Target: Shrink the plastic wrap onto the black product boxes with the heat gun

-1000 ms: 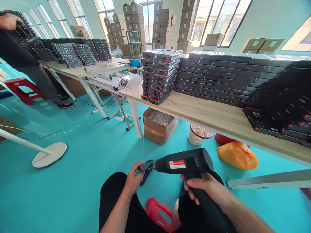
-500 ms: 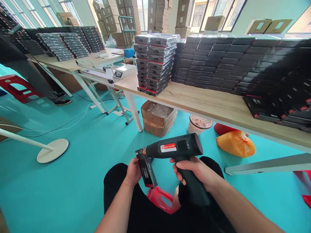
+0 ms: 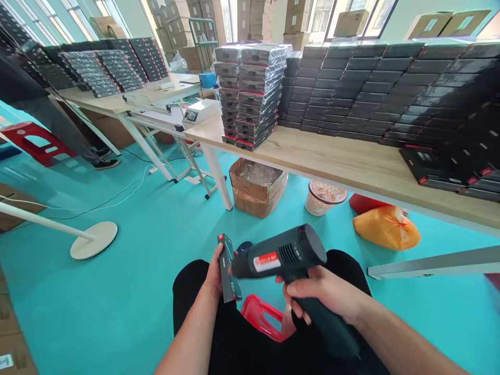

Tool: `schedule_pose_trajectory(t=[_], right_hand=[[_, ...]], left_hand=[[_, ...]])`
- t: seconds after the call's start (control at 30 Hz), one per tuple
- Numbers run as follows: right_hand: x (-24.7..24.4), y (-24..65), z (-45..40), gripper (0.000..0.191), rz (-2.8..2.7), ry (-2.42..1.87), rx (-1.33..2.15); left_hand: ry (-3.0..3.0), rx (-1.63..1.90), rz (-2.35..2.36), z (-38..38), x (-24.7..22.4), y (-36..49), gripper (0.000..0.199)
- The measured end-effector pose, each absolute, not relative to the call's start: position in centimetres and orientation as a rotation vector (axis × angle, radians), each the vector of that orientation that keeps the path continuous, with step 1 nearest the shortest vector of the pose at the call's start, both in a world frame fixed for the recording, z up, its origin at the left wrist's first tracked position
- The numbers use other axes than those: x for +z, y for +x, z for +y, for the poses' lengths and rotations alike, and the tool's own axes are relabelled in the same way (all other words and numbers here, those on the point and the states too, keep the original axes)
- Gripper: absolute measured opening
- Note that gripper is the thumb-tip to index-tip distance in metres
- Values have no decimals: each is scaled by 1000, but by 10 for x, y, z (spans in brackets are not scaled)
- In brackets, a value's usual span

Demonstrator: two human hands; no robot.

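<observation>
My left hand (image 3: pixel 213 273) grips a slim black box (image 3: pixel 227 271) with red marks, tilted upright above my lap. Its fingers wrap round the far side and are partly hidden. In my right hand (image 3: pixel 324 291) is a black heat gun (image 3: pixel 279 254) with a red and white label, held by its handle. The nozzle points left at the box, close to its lower half; whether it touches I cannot tell. Below, between my knees, a red plastic stool (image 3: pixel 263 319) shows.
A wooden table (image 3: pixel 332 148) carries film-wrapped stacked boxes (image 3: pixel 250 99) and a long wall of black boxes (image 3: pixel 347 94). Underneath stand a carton of clear film (image 3: pixel 255 190), a bin (image 3: pixel 324 198) and an orange bag (image 3: pixel 386 227). A person's leg (image 3: pixel 72 125) is at left.
My left hand has turned the box so a narrow side faces me. The heat gun's nozzle has dropped from the box's top end towards its lower part. The view has shifted slightly.
</observation>
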State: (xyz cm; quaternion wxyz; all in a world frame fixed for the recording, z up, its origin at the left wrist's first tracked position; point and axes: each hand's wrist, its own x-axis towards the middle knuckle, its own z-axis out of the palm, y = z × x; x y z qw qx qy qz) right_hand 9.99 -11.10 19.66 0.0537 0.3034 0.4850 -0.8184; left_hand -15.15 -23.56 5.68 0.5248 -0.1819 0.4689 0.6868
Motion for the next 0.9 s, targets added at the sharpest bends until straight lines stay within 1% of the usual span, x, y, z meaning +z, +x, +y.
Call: schedule_pose_trajectory(t=[0.1, 0.17, 0.3, 0.37, 0.47, 0.53, 0.67, 0.73, 0.83, 0.9], right_hand=[[201, 114, -109, 23, 1463, 750, -2306], [196, 125, -104, 23, 1536, 824, -2263], [175, 125, -102, 30, 1598, 1186, -2475], [168, 118, -109, 32, 1521, 1245, -2578], [170, 108, -126, 34, 1437, 1022, -2722], [176, 106, -135, 32, 1498, 919, -2740], [182, 108, -140, 31, 1632, 1023, -2627], [182, 108, -143, 31, 1610, 936, -2592], [177, 107, -145, 32, 1673, 845, -2589], [174, 112, -142, 32, 1773, 989, -2525]], left_hand=[[-436, 1768, 1101, -235, 56, -155, 34], [-484, 1837, 1058, -234, 54, -158, 35], [-649, 1855, 1001, -230, 44, -163, 46], [-703, 1825, 979, -229, 37, -164, 51], [-729, 1791, 970, -227, 28, -166, 55], [-728, 1808, 970, -226, 25, -168, 55], [-767, 1814, 956, -224, 23, -169, 60], [-767, 1779, 951, -224, 23, -169, 62], [-737, 1783, 958, -224, 24, -168, 57], [-743, 1801, 978, -225, 25, -167, 52]])
